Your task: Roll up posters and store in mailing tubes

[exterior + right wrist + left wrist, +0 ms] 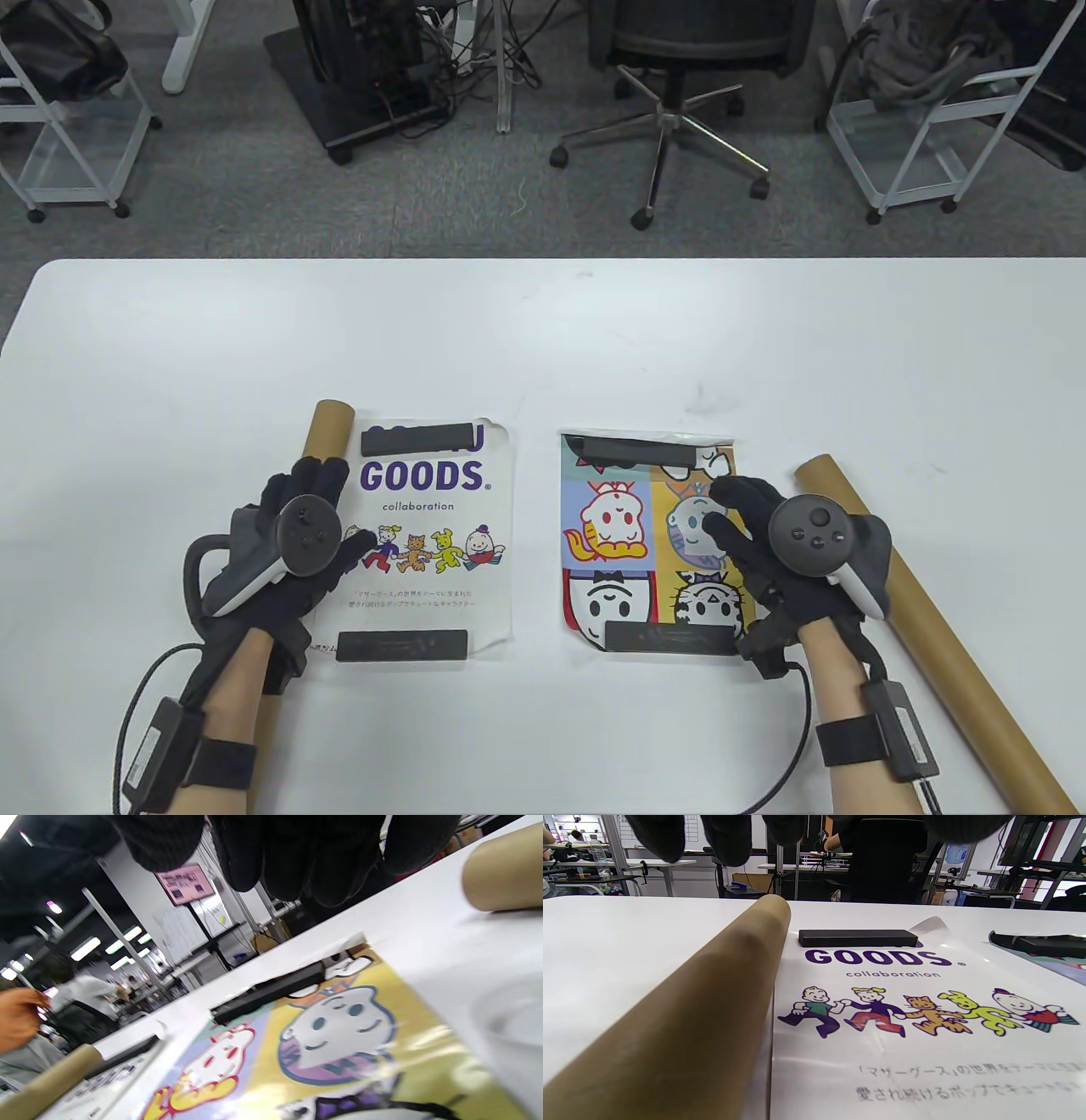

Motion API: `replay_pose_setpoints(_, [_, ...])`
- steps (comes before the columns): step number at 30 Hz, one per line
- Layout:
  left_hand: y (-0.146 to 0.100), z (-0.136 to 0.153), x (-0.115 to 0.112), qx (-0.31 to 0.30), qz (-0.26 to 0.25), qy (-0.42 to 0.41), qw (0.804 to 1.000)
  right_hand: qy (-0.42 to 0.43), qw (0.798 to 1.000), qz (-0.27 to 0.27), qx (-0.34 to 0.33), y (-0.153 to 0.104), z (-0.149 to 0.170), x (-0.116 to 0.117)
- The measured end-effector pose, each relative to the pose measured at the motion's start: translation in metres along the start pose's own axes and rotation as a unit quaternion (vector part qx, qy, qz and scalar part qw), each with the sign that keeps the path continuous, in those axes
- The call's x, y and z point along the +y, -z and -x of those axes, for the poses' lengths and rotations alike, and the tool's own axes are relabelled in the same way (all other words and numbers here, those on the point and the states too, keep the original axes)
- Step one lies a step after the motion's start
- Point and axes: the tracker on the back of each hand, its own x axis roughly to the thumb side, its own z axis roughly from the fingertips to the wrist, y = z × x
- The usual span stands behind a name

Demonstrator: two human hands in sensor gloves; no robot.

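A white "GOODS" poster (433, 526) lies flat on the table, with one black bar weight at its top (417, 439) and one at its bottom (402, 645). A brown mailing tube (327, 429) lies along its left edge. My left hand (339, 505) is open above that tube and edge, holding nothing. A colourful cartoon poster (628, 543) lies to the right, also under two black bars (636, 450). My right hand (734, 518) is open over its right edge. A second tube (950, 637) lies diagonally to its right. The left wrist view shows the first tube (691, 1018) and poster (903, 1027).
The white table (543, 340) stretches beyond the posters to its far edge. An office chair (679, 76) and wire carts (916, 127) stand on the floor behind it. Sensor cables (797, 747) trail from both wrists near the front edge.
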Motion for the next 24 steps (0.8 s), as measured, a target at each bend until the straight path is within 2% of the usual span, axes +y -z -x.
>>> replay_pose_setpoints(5, [0.0, -0.008, 0.0, -0.008, -0.005, 0.014, 1.0, -0.044, 0.999, -0.01, 0.01, 0.0, 0.004, 0.006])
replay_pose_setpoints(15, [-0.009, -0.016, 0.005, -0.016, -0.009, -0.016, 1.0, -0.013, 1.0, -0.024, 0.013, -0.003, 0.013, 0.004])
replay_pose_setpoints(17, [-0.007, -0.019, 0.007, -0.021, 0.008, -0.009, 1.0, -0.011, 1.0, -0.024, 0.011, -0.006, 0.013, 0.004])
replay_pose_setpoints(24, [0.016, -0.027, 0.037, 0.006, 0.026, -0.001, 1.0, 0.005, 1.0, -0.021, 0.008, -0.006, 0.014, 0.001])
